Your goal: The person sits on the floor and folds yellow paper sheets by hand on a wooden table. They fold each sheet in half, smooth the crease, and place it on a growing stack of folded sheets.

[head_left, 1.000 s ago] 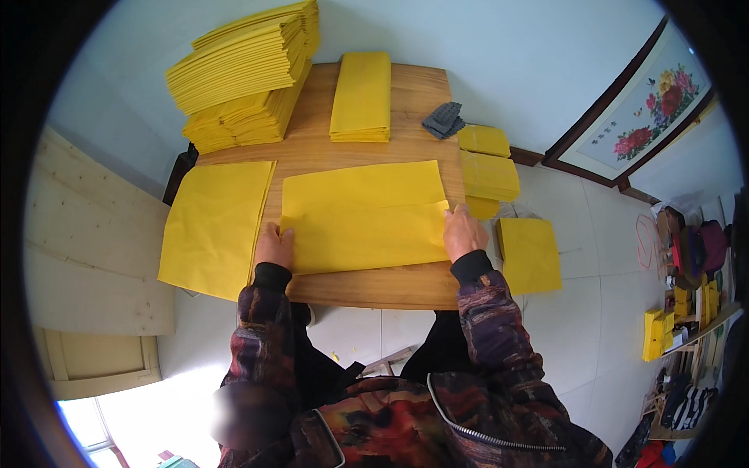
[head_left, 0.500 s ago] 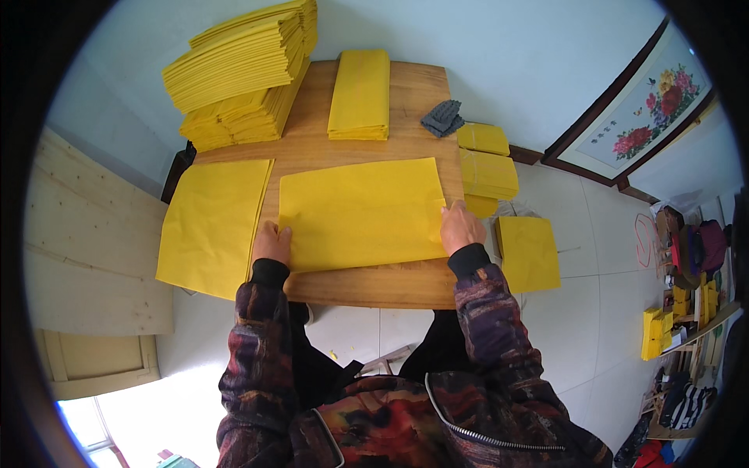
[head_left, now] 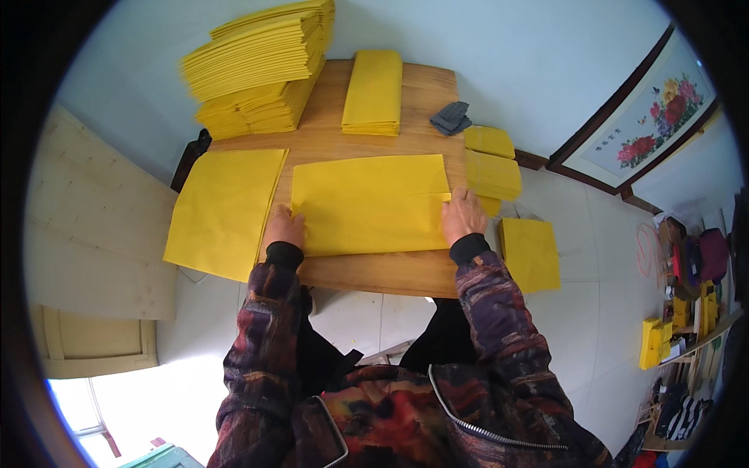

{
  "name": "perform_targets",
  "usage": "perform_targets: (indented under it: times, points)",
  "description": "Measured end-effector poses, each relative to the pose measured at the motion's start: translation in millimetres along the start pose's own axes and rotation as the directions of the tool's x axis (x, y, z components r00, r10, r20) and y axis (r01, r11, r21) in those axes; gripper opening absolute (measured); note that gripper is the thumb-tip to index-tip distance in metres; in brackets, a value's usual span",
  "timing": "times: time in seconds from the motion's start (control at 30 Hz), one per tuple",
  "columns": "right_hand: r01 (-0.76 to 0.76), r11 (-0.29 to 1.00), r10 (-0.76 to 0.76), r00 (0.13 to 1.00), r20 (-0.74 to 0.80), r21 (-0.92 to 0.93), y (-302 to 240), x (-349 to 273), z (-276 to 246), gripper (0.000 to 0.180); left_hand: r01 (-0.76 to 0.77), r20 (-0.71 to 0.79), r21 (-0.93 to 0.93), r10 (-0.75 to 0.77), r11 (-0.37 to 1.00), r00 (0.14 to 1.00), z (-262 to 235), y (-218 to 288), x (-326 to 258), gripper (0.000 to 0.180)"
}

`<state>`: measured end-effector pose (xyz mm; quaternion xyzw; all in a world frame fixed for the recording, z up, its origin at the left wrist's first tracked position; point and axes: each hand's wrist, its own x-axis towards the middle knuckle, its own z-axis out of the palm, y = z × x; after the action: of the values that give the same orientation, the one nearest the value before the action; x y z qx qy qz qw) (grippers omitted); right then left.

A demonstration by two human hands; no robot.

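A yellow paper sheet [head_left: 370, 226] lies on the wooden table in front of me, with a crosswise edge across its middle where a near layer overlaps the far part. My left hand [head_left: 285, 227] grips its left edge, fingers closed and partly hidden. At the opposite edge my right hand [head_left: 463, 216] pinches the paper near the end of that crosswise line. Left of my left hand is a flat stack of yellow paper [head_left: 222, 207], reaching past the table's edge. Farther back lies a narrow folded yellow stack [head_left: 373, 93].
Tall piles of folded yellow paper [head_left: 246, 58] stand at the back left of the table [head_left: 343, 273]. A grey cloth [head_left: 450, 118] lies at the right back corner. Yellow bundles [head_left: 493, 173] sit beyond the right edge, near another yellow stack [head_left: 530, 253]. A shelf [head_left: 706, 335] is far right.
The crosswise edge across the sheet shows more plainly now, and its near edge lies farther from me. Both hands still hold the sides. The whole view has shifted slightly.
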<state>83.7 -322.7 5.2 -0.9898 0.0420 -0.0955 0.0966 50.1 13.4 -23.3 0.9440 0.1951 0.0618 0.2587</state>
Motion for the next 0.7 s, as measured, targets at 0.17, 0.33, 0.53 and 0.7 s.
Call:
perform_targets:
  times: [0.17,0.33,0.53,0.7]
  points:
    - [0.355,0.930,-0.366,0.919,-0.145,-0.099,12.3,4.3,17.8,0.017,0.041,-0.049,-0.038,-0.043,0.998,0.998,0.5,3.1,-5.2,0.037]
    - [0.326,0.945,-0.323,0.943,-0.086,0.019,15.4,1.3,21.8,0.025,-0.009,-0.123,-0.049,0.002,0.999,0.992,-10.3,11.3,-14.0,0.036]
    - [0.285,0.959,-0.284,0.957,-0.066,0.009,12.6,-0.4,17.9,0.029,-0.178,-0.101,0.352,0.226,0.919,0.969,1.5,70.2,-36.4,0.048]
    - [0.302,0.953,-0.303,0.950,-0.070,-0.025,14.6,1.7,21.3,0.029,-0.692,0.151,0.154,0.675,0.706,0.722,91.3,167.9,-89.8,0.042]
